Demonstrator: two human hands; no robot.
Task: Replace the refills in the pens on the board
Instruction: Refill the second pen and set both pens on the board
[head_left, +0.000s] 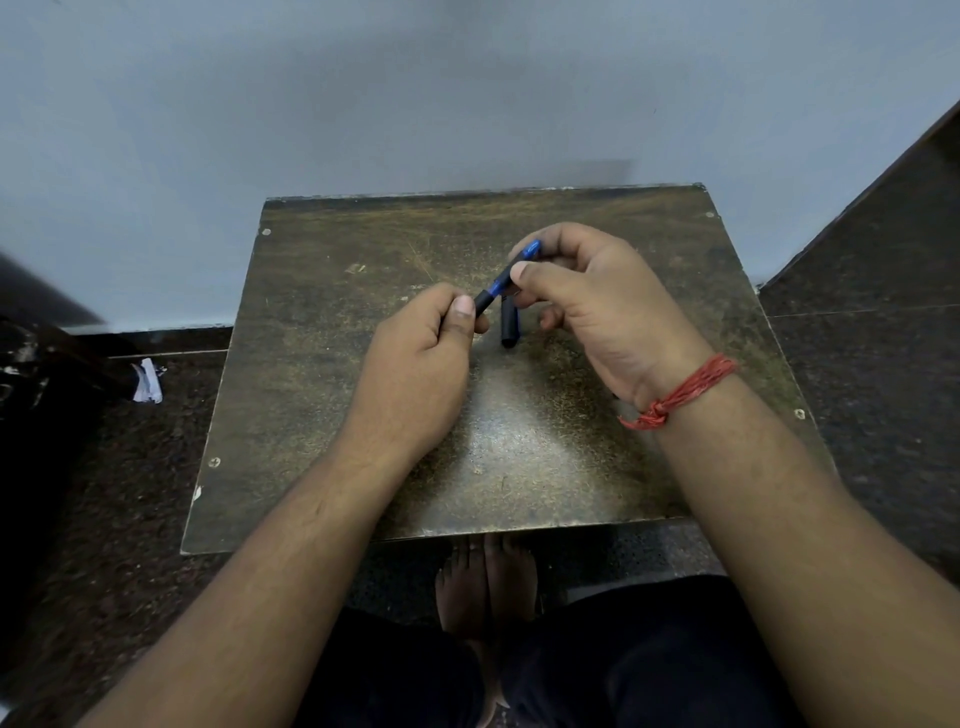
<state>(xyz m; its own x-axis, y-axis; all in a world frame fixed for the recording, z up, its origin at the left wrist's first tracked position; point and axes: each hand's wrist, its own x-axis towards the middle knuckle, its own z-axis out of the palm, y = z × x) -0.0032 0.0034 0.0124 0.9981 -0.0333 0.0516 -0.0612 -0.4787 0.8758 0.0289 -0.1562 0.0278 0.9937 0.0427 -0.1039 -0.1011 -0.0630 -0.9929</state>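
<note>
Two hands meet over the middle of the worn brown board (322, 395), and a single head view shows them. The left hand (415, 374) has its grip pressed shut on the black lower end of a blue pen (506, 280), thumb on top and the other fingers curled under. The right hand (597, 306), with a red thread (680, 392) tied at the wrist, pinches the blue upper part of that same pen between thumb and forefinger. The pen is held clear above the surface, its long axis slanting from the left hand, nearer the person, up and away toward the right hand, so each hand has one end and neither is nearer than the other. A second dark piece, likely a cap or barrel section (509, 325), hangs below the right hand's fingers; whether it is held by them or rests on the board cannot be told. No loose refill shows anywhere on the board. By the look of the two opposed holds along one axis, the step in hand is twisting or pulling the pen's halves apart or together, and that move turns on both hands staying in line with the pen's length. Off the board to the left, a scrap of white paper (148, 382) lies on the dark floor.
</note>
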